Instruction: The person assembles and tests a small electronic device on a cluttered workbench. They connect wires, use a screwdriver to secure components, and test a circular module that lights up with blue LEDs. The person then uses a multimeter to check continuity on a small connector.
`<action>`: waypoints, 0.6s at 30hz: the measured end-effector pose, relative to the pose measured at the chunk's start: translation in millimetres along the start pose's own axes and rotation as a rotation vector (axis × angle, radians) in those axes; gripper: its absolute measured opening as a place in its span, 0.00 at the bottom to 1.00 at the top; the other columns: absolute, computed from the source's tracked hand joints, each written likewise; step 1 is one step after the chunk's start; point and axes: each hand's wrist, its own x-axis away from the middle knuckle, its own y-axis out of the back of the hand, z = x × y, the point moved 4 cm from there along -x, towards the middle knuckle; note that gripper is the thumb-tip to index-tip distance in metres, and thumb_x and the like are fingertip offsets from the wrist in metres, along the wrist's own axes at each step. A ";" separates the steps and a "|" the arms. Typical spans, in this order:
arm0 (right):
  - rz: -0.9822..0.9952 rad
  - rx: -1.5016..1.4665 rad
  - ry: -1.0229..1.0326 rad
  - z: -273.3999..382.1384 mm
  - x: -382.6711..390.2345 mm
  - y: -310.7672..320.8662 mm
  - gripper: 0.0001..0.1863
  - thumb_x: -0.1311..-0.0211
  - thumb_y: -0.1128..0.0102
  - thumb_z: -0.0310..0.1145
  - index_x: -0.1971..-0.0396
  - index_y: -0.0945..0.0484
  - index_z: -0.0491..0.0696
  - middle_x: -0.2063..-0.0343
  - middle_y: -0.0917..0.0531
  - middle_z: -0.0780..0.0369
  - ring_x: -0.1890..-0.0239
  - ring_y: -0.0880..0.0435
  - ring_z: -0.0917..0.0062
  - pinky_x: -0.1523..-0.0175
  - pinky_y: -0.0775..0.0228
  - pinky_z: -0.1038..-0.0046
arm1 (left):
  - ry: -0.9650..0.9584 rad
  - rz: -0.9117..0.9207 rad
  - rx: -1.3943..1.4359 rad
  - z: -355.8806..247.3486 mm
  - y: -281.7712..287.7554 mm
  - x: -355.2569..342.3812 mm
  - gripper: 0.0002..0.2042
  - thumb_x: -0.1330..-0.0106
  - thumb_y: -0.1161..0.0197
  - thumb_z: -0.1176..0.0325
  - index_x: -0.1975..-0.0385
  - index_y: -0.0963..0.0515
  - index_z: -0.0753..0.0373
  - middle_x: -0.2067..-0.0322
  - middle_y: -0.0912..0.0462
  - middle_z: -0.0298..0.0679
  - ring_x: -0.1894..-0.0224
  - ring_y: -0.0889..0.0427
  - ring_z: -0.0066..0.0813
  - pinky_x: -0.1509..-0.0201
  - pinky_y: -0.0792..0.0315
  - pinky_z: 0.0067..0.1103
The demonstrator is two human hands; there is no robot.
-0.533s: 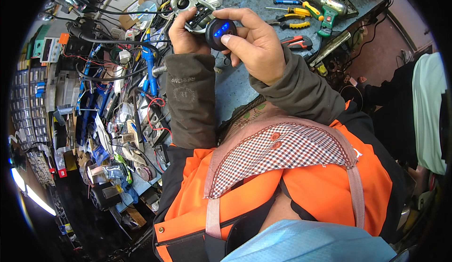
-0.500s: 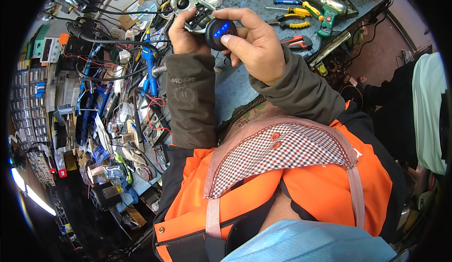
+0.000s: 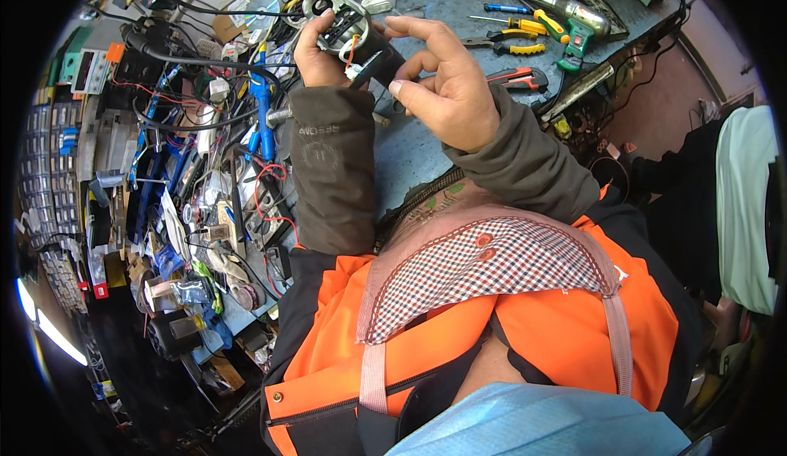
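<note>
My left hand (image 3: pixel 321 56) grips a silver metal housing (image 3: pixel 332 5) with round holes, near the top centre of the head view. My right hand (image 3: pixel 443 95) holds a black display unit (image 3: pixel 380 69) just below and right of the housing, its thumb and fingers at the right edge. An orange wire and a white connector (image 3: pixel 354 72) show at the unit's upper left; its lit face is out of sight. My left fingertips are partly hidden behind the housing.
A blue workbench (image 3: pixel 406 153) carries pliers (image 3: pixel 516 47), screwdrivers (image 3: pixel 548 23), a red cutter (image 3: pixel 516 79) and a metal cylinder (image 3: pixel 574 9) at right. Tangled cables, tools and parts crowd the left, beside stacked small-drawer bins (image 3: pixel 45 161). Pale green cloth (image 3: pixel 742 202) hangs at far right.
The black unit has turned so its blue lit display no longer shows and its wire and connector do. My right fingers have shifted along it. Both hands and the housing moved slightly.
</note>
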 end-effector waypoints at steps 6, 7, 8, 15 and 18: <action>0.023 0.162 -0.013 -14.9 6.9 16.2 0.27 0.41 0.37 0.17 0.39 0.22 0.45 0.46 0.24 0.57 0.64 0.13 0.80 0.62 0.22 0.79 | 0.157 -0.018 0.240 -0.1 35.3 -3.3 0.24 0.35 0.40 0.50 0.57 0.20 0.69 0.64 0.13 0.58 0.58 0.14 0.60 0.47 0.21 0.49; 0.032 0.254 -0.023 -22.2 9.4 23.0 0.26 0.42 0.37 0.17 0.41 0.21 0.45 0.48 0.24 0.57 0.65 0.13 0.79 0.61 0.22 0.77 | 0.200 0.008 0.299 -0.7 38.4 -0.5 0.25 0.36 0.40 0.49 0.57 0.20 0.70 0.63 0.14 0.58 0.56 0.15 0.61 0.45 0.22 0.51; 0.041 0.347 -0.031 -29.6 11.2 30.7 0.25 0.42 0.36 0.18 0.42 0.21 0.45 0.49 0.23 0.57 0.65 0.13 0.78 0.60 0.21 0.75 | 0.200 0.077 0.304 -4.4 39.4 1.1 0.26 0.36 0.41 0.47 0.58 0.20 0.70 0.62 0.15 0.58 0.54 0.17 0.61 0.42 0.25 0.54; 0.191 0.720 0.144 -51.0 26.1 30.1 0.27 0.43 0.40 0.18 0.40 0.21 0.42 0.55 0.17 0.51 0.57 0.13 0.60 0.52 0.20 0.66 | 0.215 0.418 0.423 -18.7 60.2 -5.6 0.30 0.35 0.44 0.43 0.51 0.17 0.67 0.53 0.14 0.52 0.46 0.18 0.55 0.29 0.35 0.58; 0.202 0.751 0.299 -48.6 27.0 27.1 0.29 0.47 0.31 0.21 0.41 0.21 0.44 0.56 0.17 0.53 0.57 0.14 0.56 0.52 0.19 0.62 | 0.203 0.539 0.409 -21.9 64.3 -1.7 0.31 0.38 0.39 0.41 0.49 0.17 0.65 0.49 0.15 0.48 0.41 0.19 0.52 0.25 0.39 0.59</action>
